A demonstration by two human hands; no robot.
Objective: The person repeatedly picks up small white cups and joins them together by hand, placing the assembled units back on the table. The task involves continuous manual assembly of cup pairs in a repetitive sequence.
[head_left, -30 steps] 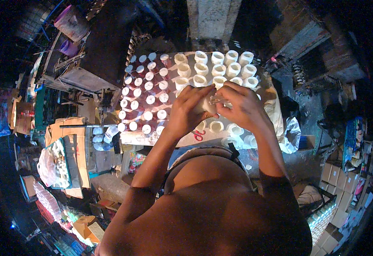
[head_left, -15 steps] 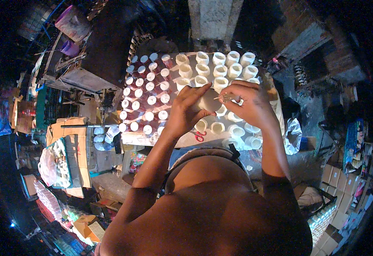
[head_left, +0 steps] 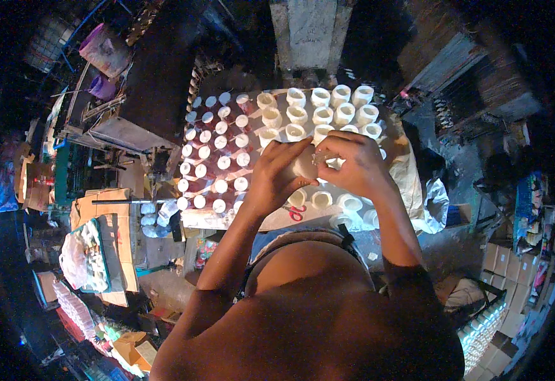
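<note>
A dim, crowded workshop surrounds a small desk (head_left: 277,219) covered with a pale sheet, its top packed with rows of small containers. Over the middle of that desk, a white cup (head_left: 305,166) is held between both hands, just above the other pieces. The left hand (head_left: 276,178) wraps it from the left with fingers curled over its top; the right hand (head_left: 352,164) closes on it from the right, fingertips meeting the cup's rim. The two hands are together, nearly touching each other around the cup. What the fingertips do at the rim is too small to tell, perhaps pinching a small piece.

Beyond the hands, the open white cups (head_left: 328,108) stand in rows on the far right half of the desk, and a few more sit on the near edge below the right wrist. To the left, the small capped bottles (head_left: 217,152) stand in a grid on a reddish tray. A pair of red-handled scissors (head_left: 294,213) lies on the near edge, just under the left wrist. Cardboard boxes (head_left: 109,219) are stacked to the left of the desk, on the floor.
</note>
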